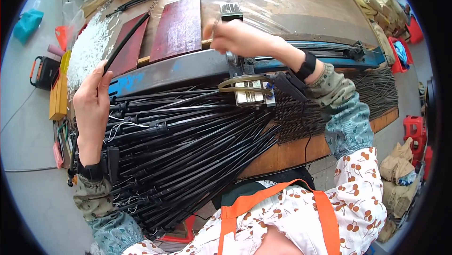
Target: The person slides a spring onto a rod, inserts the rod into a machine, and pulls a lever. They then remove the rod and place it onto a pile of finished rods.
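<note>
The left hand, at nine o'clock, is gripping one thin black rod slanting toward twelve. The right hand is pinching a slim metal strip above the blue steel rail. Two dark red boards are lying beyond; countless glossy black rods are fanning out below

Rod bundle lies on the bench, before the metal rail. Boards lie behind the rail; pellet heap at left.

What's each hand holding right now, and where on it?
Left hand grips a long black rod near its lower end; right hand pinches a thin metal piece at its lower end.
</note>
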{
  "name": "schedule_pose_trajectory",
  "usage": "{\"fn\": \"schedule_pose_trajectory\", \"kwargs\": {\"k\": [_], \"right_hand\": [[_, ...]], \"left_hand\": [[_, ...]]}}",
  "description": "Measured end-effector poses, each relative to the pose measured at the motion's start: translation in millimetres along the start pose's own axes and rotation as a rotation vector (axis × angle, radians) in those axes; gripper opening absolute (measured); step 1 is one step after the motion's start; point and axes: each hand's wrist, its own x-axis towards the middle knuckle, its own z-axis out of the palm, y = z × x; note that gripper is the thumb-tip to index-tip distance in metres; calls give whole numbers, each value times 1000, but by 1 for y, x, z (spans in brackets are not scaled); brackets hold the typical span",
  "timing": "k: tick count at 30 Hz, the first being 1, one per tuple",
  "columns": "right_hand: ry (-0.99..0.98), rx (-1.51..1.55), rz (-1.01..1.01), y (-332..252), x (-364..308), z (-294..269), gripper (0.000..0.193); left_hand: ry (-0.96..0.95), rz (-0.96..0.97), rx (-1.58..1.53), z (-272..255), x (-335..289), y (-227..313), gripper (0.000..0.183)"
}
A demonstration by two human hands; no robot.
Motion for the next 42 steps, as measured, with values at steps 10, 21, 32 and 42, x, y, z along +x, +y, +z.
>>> {"fn": "schedule_pose_trajectory", "kwargs": {"k": [10, 21, 32, 42], "right_hand": [[473, -777, -216, 122, -112, -43, 10], [569, -894, 113, 210, -280, -123, 10], [655, -817, 138, 208, -261, -103, 10], [689, -821, 177, 209, -262, -99, 9]], "left_hand": [[-130, -53, -76, 19, 2, -24, 28], [-223, 340, -186, 190, 59, 65, 23], [-232, 139, -403, 198, 47, 72, 25], [-259, 165, -406, 197, 53, 69, 24]]}}
